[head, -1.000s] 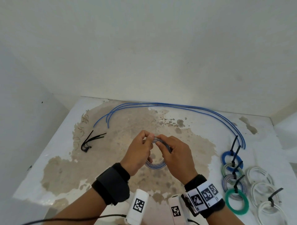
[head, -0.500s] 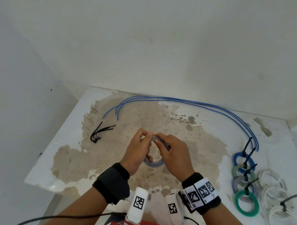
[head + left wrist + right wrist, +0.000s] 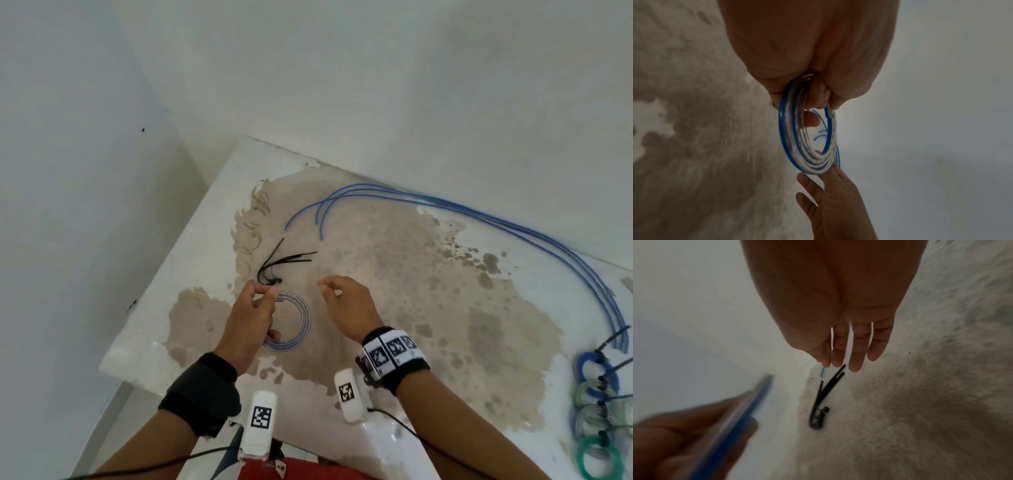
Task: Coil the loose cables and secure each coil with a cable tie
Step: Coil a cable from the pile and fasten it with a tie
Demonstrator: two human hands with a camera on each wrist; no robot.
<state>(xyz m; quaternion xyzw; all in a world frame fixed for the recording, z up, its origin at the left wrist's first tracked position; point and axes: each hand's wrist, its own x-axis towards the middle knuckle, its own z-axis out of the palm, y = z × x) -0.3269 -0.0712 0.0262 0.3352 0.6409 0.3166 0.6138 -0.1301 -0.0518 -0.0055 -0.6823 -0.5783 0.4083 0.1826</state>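
Blue-white coil (image 3: 291,320) now hangs pinched in the left hand (image 3: 251,317) alone; the right hand (image 3: 349,306), released and empty, nears ties (image 3: 282,263) on the stained table (image 3: 428,274).

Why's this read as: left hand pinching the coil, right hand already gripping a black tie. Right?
Not quite. The left hand does pinch the coil, but the right hand holds nothing: in the right wrist view its fingers hang straight above the black ties, which lie on the table.
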